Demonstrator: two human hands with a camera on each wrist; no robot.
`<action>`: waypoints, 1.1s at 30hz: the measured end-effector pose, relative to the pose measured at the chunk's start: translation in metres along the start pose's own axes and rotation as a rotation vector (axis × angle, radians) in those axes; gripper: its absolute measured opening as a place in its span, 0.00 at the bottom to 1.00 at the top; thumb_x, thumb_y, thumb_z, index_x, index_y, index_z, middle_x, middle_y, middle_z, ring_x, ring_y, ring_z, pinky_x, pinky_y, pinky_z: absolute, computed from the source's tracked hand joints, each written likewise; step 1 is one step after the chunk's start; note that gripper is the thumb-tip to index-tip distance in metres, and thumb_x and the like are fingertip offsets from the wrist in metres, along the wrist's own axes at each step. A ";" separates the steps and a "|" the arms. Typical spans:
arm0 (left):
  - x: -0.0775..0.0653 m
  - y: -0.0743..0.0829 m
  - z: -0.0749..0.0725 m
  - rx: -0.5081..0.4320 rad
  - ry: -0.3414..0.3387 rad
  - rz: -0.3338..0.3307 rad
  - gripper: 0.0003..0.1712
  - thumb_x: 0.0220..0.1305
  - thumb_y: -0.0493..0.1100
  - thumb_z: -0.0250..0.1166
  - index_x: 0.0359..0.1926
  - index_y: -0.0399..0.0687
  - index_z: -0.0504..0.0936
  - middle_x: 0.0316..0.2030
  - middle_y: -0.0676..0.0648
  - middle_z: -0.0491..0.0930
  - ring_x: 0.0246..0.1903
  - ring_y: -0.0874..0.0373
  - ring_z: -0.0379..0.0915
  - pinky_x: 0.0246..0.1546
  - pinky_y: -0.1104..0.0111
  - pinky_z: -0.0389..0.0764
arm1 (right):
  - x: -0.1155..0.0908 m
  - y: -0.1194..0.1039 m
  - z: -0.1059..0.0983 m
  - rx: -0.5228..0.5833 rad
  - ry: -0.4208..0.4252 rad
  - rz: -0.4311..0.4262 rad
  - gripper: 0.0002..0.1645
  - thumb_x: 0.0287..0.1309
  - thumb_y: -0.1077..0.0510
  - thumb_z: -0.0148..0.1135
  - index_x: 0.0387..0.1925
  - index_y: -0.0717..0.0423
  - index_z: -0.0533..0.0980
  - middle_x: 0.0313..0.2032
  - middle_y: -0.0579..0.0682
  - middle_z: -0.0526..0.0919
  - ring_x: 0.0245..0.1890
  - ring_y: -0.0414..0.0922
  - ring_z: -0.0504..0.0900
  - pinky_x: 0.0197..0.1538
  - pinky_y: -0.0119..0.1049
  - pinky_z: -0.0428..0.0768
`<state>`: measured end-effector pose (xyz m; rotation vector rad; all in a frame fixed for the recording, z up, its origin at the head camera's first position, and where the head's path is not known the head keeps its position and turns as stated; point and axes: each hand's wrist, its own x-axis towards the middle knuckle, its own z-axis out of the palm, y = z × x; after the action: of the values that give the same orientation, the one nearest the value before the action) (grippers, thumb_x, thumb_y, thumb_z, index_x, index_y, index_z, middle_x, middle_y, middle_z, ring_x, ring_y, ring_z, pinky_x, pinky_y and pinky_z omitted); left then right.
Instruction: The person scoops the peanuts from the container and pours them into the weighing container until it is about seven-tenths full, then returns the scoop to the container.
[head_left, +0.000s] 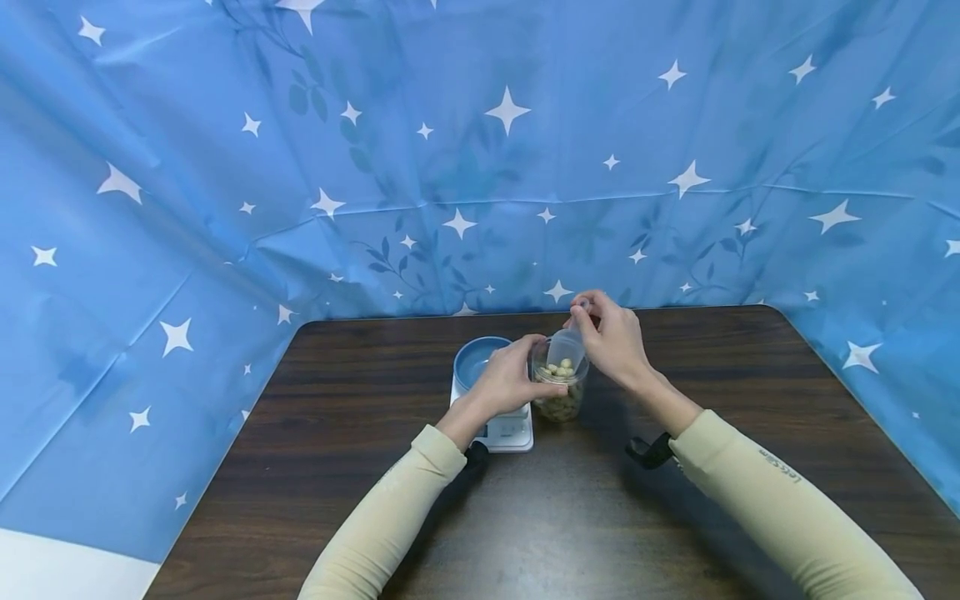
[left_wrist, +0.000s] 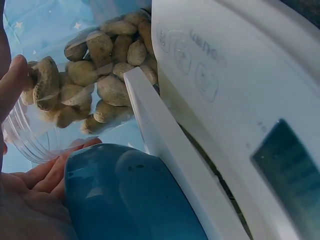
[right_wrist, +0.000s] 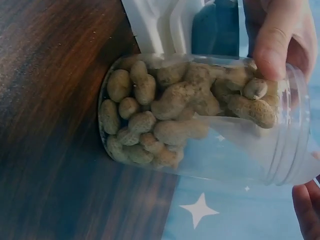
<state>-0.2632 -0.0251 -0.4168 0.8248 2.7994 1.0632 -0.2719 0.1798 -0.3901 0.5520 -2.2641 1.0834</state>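
A clear plastic jar (head_left: 561, 408) of unshelled peanuts (right_wrist: 172, 102) stands upright on the table. My left hand (head_left: 504, 377) grips the jar near its threaded rim, thumb on the near side and fingers round the far side. Into the jar's mouth reaches a translucent scoop (head_left: 565, 347), tilted, with its blade down among the peanuts. My right hand (head_left: 617, 340) pinches the scoop's handle above the rim. Just left of the jar is a blue bowl (left_wrist: 117, 187) on a white kitchen scale (head_left: 512, 435), partly covered by my left hand in the head view.
The dark wood-grain table (head_left: 585, 517) ends at a blue curtain (head_left: 465, 150) with white stars, close behind the jar. Black straps (head_left: 649, 451) sit at both wrists, below the pale sleeves (head_left: 765, 492).
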 end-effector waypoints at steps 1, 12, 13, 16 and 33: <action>0.000 0.000 0.000 0.000 0.000 0.001 0.51 0.58 0.63 0.76 0.74 0.46 0.67 0.62 0.48 0.77 0.54 0.56 0.75 0.51 0.58 0.79 | 0.000 -0.001 0.000 0.003 -0.013 0.010 0.09 0.77 0.59 0.56 0.46 0.61 0.79 0.29 0.48 0.89 0.09 0.36 0.64 0.14 0.35 0.61; 0.001 -0.001 -0.001 0.002 -0.006 0.011 0.51 0.58 0.64 0.76 0.74 0.47 0.67 0.62 0.48 0.77 0.56 0.55 0.75 0.53 0.57 0.78 | 0.000 -0.007 0.001 -0.044 -0.087 0.142 0.12 0.78 0.55 0.54 0.48 0.59 0.79 0.31 0.47 0.89 0.09 0.40 0.62 0.15 0.36 0.61; 0.001 -0.001 -0.001 0.001 -0.006 0.012 0.51 0.58 0.64 0.76 0.74 0.46 0.68 0.62 0.48 0.77 0.56 0.55 0.75 0.54 0.56 0.78 | 0.000 -0.007 0.001 -0.047 -0.077 0.147 0.12 0.78 0.55 0.54 0.48 0.59 0.80 0.31 0.47 0.89 0.09 0.40 0.62 0.14 0.36 0.61; 0.001 -0.001 -0.001 0.007 -0.007 0.015 0.50 0.57 0.63 0.76 0.74 0.46 0.68 0.61 0.48 0.77 0.55 0.55 0.74 0.54 0.56 0.77 | 0.001 -0.007 0.001 -0.053 -0.023 0.160 0.14 0.77 0.55 0.55 0.48 0.61 0.81 0.24 0.47 0.87 0.07 0.40 0.60 0.13 0.37 0.60; 0.002 -0.002 0.000 0.003 0.007 0.024 0.50 0.55 0.64 0.77 0.71 0.47 0.70 0.58 0.51 0.78 0.50 0.59 0.74 0.50 0.60 0.78 | 0.001 -0.007 -0.006 0.025 -0.038 0.293 0.15 0.76 0.56 0.57 0.50 0.63 0.82 0.25 0.53 0.88 0.21 0.49 0.84 0.22 0.34 0.76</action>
<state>-0.2665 -0.0257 -0.4175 0.8591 2.8046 1.0680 -0.2668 0.1801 -0.3828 0.2554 -2.4207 1.2510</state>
